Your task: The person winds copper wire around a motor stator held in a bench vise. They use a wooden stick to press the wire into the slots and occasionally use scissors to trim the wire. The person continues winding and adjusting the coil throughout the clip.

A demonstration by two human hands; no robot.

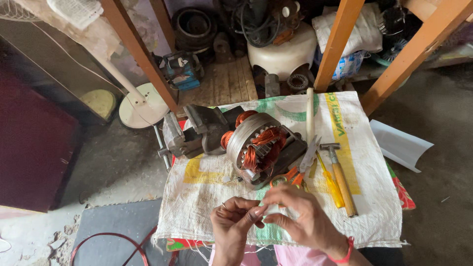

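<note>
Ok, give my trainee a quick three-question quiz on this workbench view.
1. True or false: the hammer lies to the right of the motor stator.
2. What colour are the stator's windings: A green, B copper-orange, C blue?
3. Which tool lies between the scissors and the hammer?

Key: 1 true. 2 B. 3 the yellow screwdriver. Both the left hand and the right hand pinch something small and pale together over the woven sack.
</note>
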